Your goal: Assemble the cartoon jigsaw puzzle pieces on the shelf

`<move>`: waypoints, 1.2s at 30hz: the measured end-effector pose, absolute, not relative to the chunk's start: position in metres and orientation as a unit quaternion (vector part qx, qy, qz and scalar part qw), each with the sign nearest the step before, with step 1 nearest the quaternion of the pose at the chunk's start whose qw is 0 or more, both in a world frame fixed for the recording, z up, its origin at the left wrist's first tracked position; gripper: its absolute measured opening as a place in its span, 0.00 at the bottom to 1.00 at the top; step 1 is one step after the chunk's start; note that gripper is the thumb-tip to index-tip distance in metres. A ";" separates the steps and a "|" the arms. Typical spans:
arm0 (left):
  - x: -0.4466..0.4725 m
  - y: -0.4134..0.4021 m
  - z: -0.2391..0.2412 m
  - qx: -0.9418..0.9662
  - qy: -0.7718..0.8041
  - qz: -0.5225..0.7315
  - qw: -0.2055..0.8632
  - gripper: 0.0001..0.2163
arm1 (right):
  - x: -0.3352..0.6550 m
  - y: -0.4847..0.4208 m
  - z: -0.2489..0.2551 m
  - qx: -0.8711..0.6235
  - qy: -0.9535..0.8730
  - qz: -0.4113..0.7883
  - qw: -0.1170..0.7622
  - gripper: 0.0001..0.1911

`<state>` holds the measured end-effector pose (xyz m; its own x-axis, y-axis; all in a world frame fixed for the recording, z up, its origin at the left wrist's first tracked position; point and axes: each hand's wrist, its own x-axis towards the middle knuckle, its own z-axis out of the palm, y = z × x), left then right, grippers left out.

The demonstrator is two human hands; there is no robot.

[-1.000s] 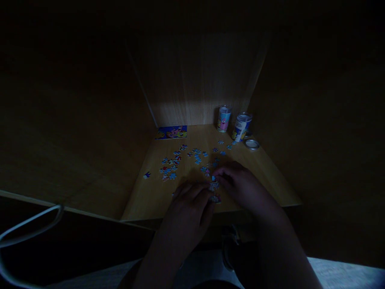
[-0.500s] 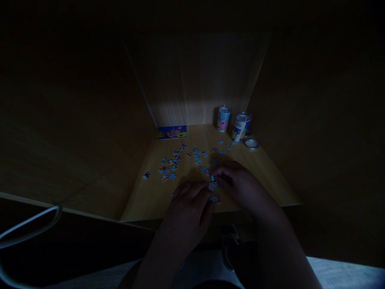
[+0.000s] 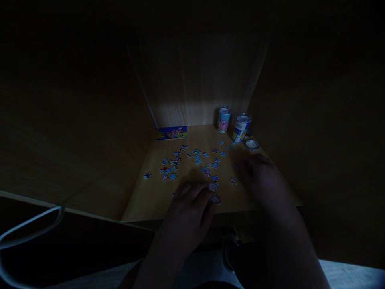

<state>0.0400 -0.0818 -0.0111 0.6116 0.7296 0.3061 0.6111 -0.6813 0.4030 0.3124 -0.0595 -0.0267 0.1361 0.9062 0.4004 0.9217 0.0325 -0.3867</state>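
Note:
The scene is very dark. My left hand (image 3: pixel 190 204) lies on the wooden desk (image 3: pixel 156 192) near its front edge, fingers stretched flat beside a small joined cluster of puzzle pieces (image 3: pixel 214 192). My right hand (image 3: pixel 261 176) hovers over the desk's right side, blurred by motion, so its fingers are hard to read. A single puzzle piece (image 3: pixel 233 181) lies just left of it. Several loose puzzle pieces (image 3: pixel 180 160) are scattered across the middle of the desk.
Two small picture-printed tins (image 3: pixel 224 119) (image 3: pixel 241 127) stand at the back right, a round lid (image 3: pixel 252 145) lying in front of them. A colourful picture card (image 3: pixel 171 133) lies at the back left. Wooden walls enclose the desk. A white cable (image 3: pixel 27 224) curves at the lower left.
My right hand has moved away from the joined cluster to the right and a little back. A piece now shows where it was. My left hand has stayed put.

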 end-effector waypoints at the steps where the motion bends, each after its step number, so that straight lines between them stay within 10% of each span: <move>1: 0.040 -0.082 -0.011 0.888 0.377 0.228 0.129 0.10 | 0.316 -0.059 -0.030 -0.698 -0.661 -0.018 0.275 0.12; 36: 0.043 -0.077 -0.022 0.883 0.372 0.261 0.118 0.09 | 0.310 -0.057 -0.030 -0.561 -0.622 0.339 0.428 0.14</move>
